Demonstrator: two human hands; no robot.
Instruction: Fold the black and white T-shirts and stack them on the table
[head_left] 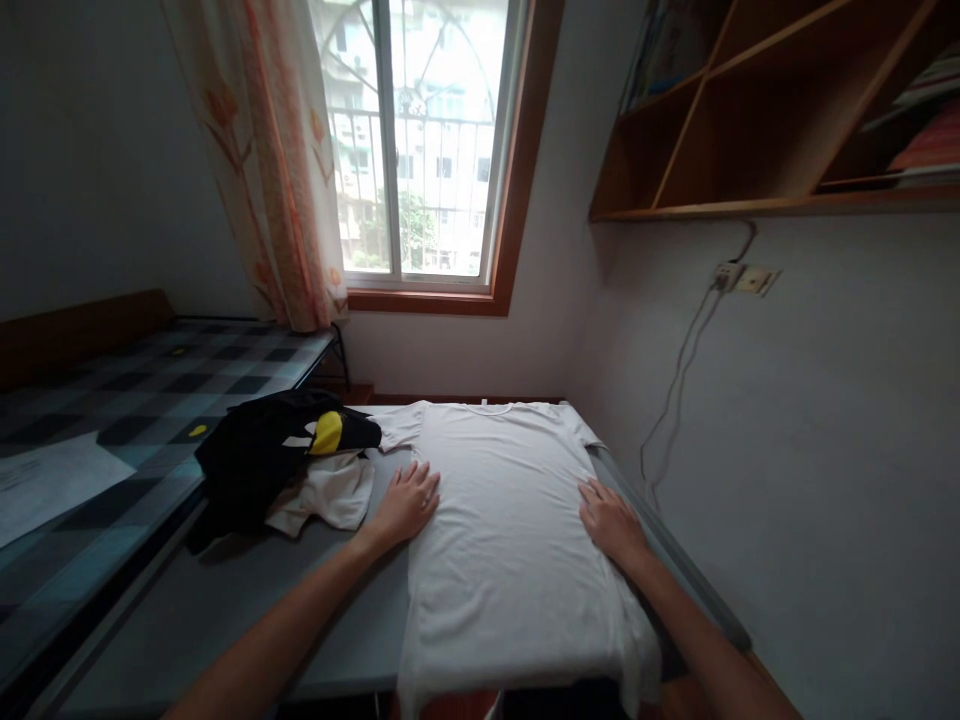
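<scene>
A white T-shirt (510,530) lies spread out on a grey table (322,620), its collar toward the window and its hem hanging over the near edge. My left hand (407,500) rests on the shirt's left side edge, below the sleeve, with its fingers extended. On the opposite side edge, my right hand (611,518) lies with its fingers on the fabric, slightly bent and apart. Neither hand visibly grips the cloth. Left of the shirt is a heap of black clothing (259,450) with a yellow patch, and a crumpled white cloth (330,492) pokes out from under it.
A checkered bed (225,372) with a paper sheet (56,485) stands on the left. Beyond the table are a window (420,150) and a curtain (277,170). Wall shelves (765,130) hang at the upper right, above a socket with a dangling cord (684,370).
</scene>
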